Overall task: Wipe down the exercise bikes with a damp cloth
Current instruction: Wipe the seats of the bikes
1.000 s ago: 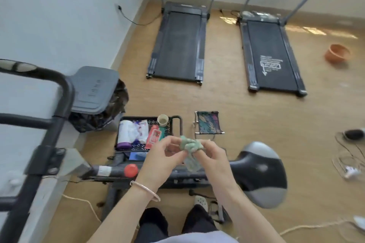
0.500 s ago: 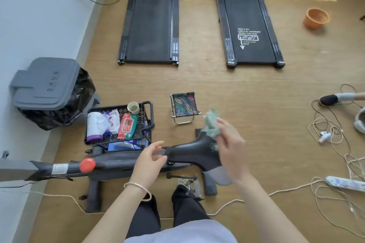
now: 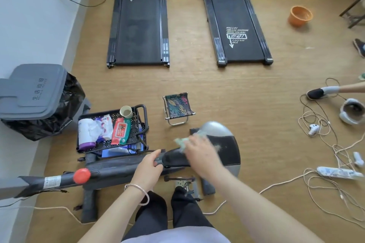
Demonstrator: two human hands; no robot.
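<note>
A: Where is the green cloth (image 3: 182, 141)?
B: Lower centre of the frame, on the saddle (image 3: 225, 145) of the exercise bike (image 3: 116, 170), under the right hand (image 3: 203, 157); blur hides whether those fingers grip it.
A: The left hand (image 3: 148, 166)?
B: It grips the saddle's narrow nose, just left of the cloth.

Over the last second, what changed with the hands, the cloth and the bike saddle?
The left hand let go of the green cloth and moved down to grip the nose of the bike saddle. The right hand carried the cloth right and down onto the saddle top; its grip is blurred. The supply cart, folding stool and bin stayed put.
</note>
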